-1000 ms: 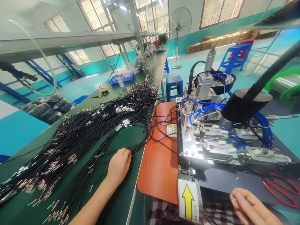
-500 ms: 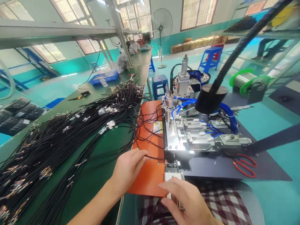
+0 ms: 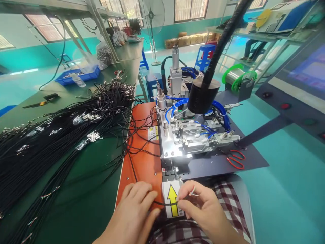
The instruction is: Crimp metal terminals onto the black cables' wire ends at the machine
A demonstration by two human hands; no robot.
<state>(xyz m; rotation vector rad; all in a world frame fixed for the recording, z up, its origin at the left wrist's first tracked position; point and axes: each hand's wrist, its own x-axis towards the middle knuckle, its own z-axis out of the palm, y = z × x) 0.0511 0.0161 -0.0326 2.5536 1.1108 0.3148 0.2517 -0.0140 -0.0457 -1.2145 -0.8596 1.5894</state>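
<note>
A thin black cable (image 3: 166,204) runs between my hands, in front of a white label with a yellow arrow (image 3: 172,194). My left hand (image 3: 134,208) has its fingers curled round the cable above the near end of the orange plate (image 3: 144,166). Close to the cable's end, my right hand (image 3: 203,206) pinches it between thumb and fingers. Fine bared wires (image 3: 193,191), whitish and red, stick out by the right hand's fingers. Just beyond stands a metal machine (image 3: 175,144) with blue air tubes, under a black lamp head (image 3: 204,96).
Many black cables (image 3: 50,118) lie in bundles on the green table (image 3: 83,179) to the left. Red-handled scissors (image 3: 236,159) lie on the dark base plate (image 3: 208,167). A control panel (image 3: 291,98) juts in at right. A blue tray (image 3: 78,75) and a yellow-black cutter (image 3: 42,101) sit farther back.
My right hand, apart from the cable before, now pinches it near its end. My left hand has come nearer along the orange plate, drawing the cable toward me. The view has swung right.
</note>
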